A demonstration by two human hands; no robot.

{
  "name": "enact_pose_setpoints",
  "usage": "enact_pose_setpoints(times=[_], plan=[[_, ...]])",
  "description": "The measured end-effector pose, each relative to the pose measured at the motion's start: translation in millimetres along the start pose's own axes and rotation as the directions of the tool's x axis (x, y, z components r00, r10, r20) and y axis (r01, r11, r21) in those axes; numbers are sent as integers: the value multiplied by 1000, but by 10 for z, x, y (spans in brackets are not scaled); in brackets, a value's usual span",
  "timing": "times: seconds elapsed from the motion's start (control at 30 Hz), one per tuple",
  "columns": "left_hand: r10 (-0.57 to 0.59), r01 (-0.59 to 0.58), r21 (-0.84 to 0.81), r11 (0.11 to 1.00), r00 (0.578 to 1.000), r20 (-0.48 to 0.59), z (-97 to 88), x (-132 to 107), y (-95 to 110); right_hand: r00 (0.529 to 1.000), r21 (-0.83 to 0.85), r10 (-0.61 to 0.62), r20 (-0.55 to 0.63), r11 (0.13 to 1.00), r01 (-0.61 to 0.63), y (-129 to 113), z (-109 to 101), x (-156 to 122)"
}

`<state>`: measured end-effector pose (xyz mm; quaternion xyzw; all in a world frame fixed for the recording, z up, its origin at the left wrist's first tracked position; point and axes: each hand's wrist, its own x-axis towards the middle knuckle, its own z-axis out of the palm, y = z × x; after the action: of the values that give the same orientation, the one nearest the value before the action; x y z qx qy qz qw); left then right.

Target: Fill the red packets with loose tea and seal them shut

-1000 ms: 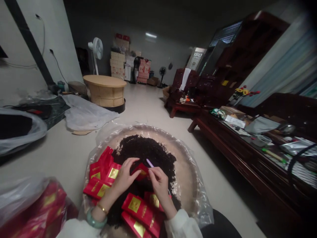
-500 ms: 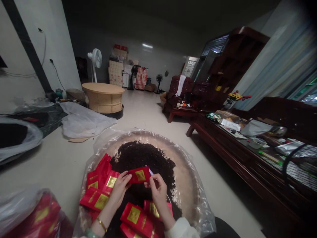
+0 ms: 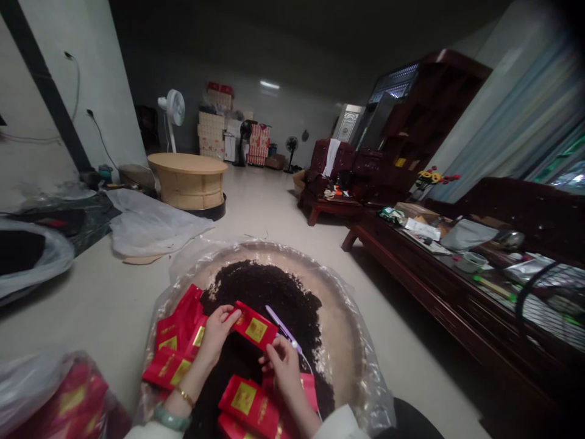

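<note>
Between my two hands a red packet [image 3: 253, 328] with a gold label is held over the dark loose leaves [image 3: 269, 283]. My left hand [image 3: 219, 329] pinches its left end between thumb and fingers. At the right end, my right hand [image 3: 284, 363] has its thumb and fingertips closed on the lower corner. A slim purple tool with a white cord [image 3: 283, 328] lies on the leaves just behind the packet and my right hand. More red packets [image 3: 171, 366] are piled by my left wrist, and other red packets [image 3: 251, 405] lie below my hands.
A wide round tray [image 3: 340, 341], lined with clear plastic, holds the leaves and packets. At lower left stands a plastic bag of red packets [image 3: 75, 396]. A long, cluttered wooden table [image 3: 411, 274] is on the right, and a round wooden stand [image 3: 187, 183] is ahead left.
The packet has tilted, its right end lower. My right hand has shifted slightly down, and more of the purple tool shows behind the packet. The view has shifted a little.
</note>
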<state>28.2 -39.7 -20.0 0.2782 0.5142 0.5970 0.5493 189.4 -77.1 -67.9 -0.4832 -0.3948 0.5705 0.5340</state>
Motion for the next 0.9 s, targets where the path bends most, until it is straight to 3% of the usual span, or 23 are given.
enact_pose_setpoints(times=[0.23,0.33,0.4,0.47,0.53,0.6,0.63,0.7,0.8,0.9], plan=[[-5,-13,157,988,993,119,-53,-18,-59,999,-44,-32,-4,999,32,118,-42,38],[155,-216,361,907,969,190,-86,-6,-29,973,-297,-232,1,929,222,23,-73,29],[290,-413,505,758,907,307,-83,-8,37,877,-490,-473,86,746,450,-171,-69,11],[338,-561,565,605,823,455,-53,-27,119,761,-563,-577,296,538,627,-423,-30,7],[318,-665,558,496,737,596,-14,-52,198,632,-526,-524,570,359,771,-658,33,36],[285,-737,532,416,662,693,7,-64,262,548,-473,-451,705,278,836,-823,91,94],[269,-758,523,391,637,722,5,-61,287,536,-467,-414,736,263,844,-874,112,128],[243,-766,520,378,623,743,-22,-38,320,557,-493,-351,753,260,830,-923,130,191],[198,-715,529,457,662,723,-78,14,325,600,-534,-301,741,277,798,-908,116,246],[179,-653,498,570,690,701,-95,56,292,632,-532,-299,715,353,769,-861,90,267]])
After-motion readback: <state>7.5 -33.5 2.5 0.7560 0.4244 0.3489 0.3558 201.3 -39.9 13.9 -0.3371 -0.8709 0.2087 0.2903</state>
